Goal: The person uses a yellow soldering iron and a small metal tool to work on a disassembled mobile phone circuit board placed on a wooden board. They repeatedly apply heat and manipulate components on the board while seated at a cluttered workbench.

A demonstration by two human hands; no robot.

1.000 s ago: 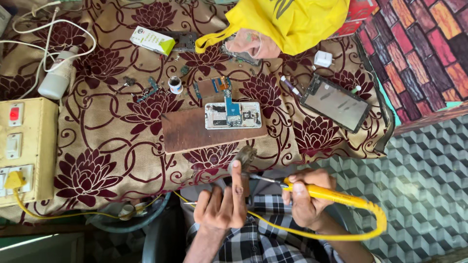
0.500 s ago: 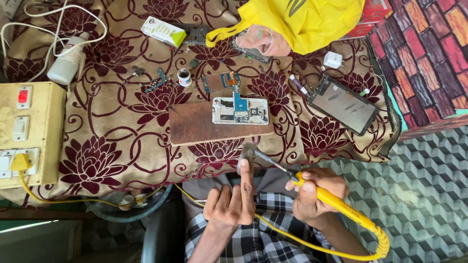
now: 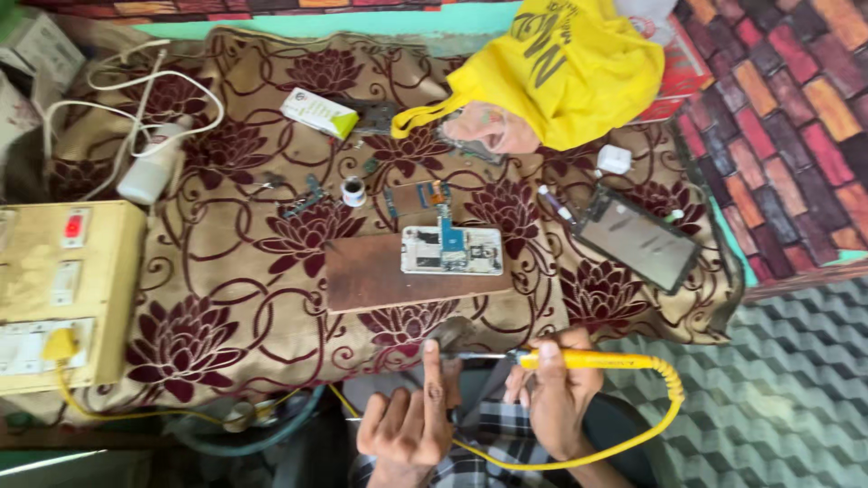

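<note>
Fingers of the right hand (image 3: 553,393) clench a yellow soldering iron (image 3: 588,361) at lower centre, tip pointing left toward a small grey piece (image 3: 449,335). The left hand (image 3: 409,425) is loosely curled, index finger raised beside the piece. Above lie a wooden board (image 3: 380,278) bearing an opened phone (image 3: 452,250), and a yellow bag (image 3: 565,68).

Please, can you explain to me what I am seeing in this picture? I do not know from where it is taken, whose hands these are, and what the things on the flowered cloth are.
A camera on a person's head looks down at their two bare hands. The right hand holds a yellow soldering iron with a yellow cable. The left hand points a finger up near its tip. On the flowered cloth lie a brown board with an opened phone on it, a dark phone screen, a small white box and a yellow bag. A yellow switch box stands at the left.
</note>
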